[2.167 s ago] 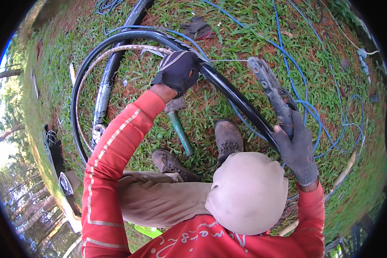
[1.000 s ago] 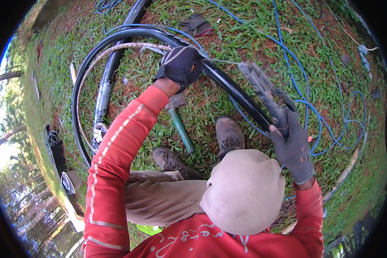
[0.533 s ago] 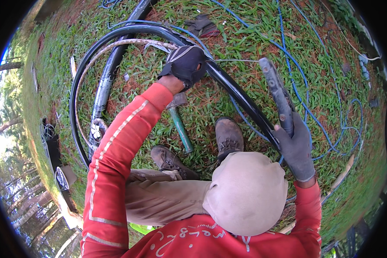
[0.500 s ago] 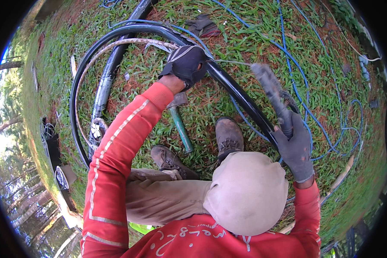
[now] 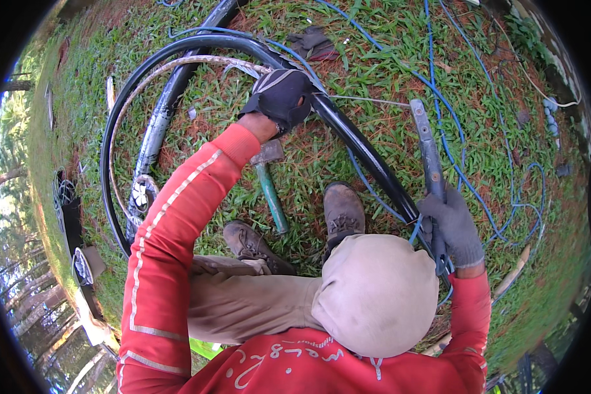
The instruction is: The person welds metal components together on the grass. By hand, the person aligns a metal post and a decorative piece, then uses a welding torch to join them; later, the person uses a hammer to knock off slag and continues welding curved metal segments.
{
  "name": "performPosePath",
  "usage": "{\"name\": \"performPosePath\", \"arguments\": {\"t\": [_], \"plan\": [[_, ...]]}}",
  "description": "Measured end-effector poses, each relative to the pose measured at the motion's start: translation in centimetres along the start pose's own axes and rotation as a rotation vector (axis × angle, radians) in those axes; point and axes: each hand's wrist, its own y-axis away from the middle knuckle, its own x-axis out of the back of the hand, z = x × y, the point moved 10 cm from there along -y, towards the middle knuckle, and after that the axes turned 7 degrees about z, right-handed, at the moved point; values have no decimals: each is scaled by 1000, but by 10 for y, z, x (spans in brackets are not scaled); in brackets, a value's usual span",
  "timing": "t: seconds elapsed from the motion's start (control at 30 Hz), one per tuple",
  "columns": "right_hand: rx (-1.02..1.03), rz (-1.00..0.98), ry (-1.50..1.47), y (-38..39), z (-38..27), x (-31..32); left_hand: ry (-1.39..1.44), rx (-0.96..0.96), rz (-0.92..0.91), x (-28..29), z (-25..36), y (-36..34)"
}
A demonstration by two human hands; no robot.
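Observation:
A black glove covers my left hand [image 5: 277, 102], which is closed around the thick black cable [image 5: 374, 164] where a pale braided strand [image 5: 203, 59] meets it. In a grey glove, my right hand [image 5: 454, 226] grips the lower end of a dark metal bar-like tool [image 5: 428, 148] with bolt heads along it. That tool stands beside the cable. A thin wire [image 5: 374, 100] runs from near my left hand to the tool's upper tip. Light blue cord [image 5: 416, 228] shows by the cable near my right hand.
Grass lies all around. Below my left hand is a hammer-like tool with a green handle [image 5: 270, 200]. A second dark pipe [image 5: 161, 125] crosses the looped cable at left. Blue lines [image 5: 459, 172] trail at right, a dark cloth [image 5: 313, 44] lies beyond. My boots [image 5: 343, 209] are close in.
The tool in my right hand has swung more upright, and its tip has moved right, away from the cable. The thin wire shows longer. My left hand stays on the cable.

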Motion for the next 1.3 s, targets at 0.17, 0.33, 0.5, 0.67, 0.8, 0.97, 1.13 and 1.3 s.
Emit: {"name": "performPosePath", "arguments": {"t": [0.17, 0.33, 0.5, 0.67, 0.8, 0.97, 1.13, 1.3], "plan": [[1146, 420, 1030, 38, -83, -13, 18, 75, -93, 2, -21, -1], [737, 253, 783, -27, -27, 22, 54, 44, -19, 40, -35, -4], [-469, -157, -214, -48, 71, 19, 21, 138, -38, 64, -47, -23], [36, 169, 210, -38, -5, 48, 23, 170, -38, 81, -49, -30], [510, 400, 614, 12, -74, 32, 56, 103, -79, 55, -35, -19], [418, 323, 552, 29, -43, 6, 111, 8, -114, 17, -10, -11], [385, 277, 495, 26, -33, -14, 68, -13, -74, 8, -14, -6], [407, 214, 471, 20, -33, -19, 50, -17, -105, 11, -16, -11]]}}
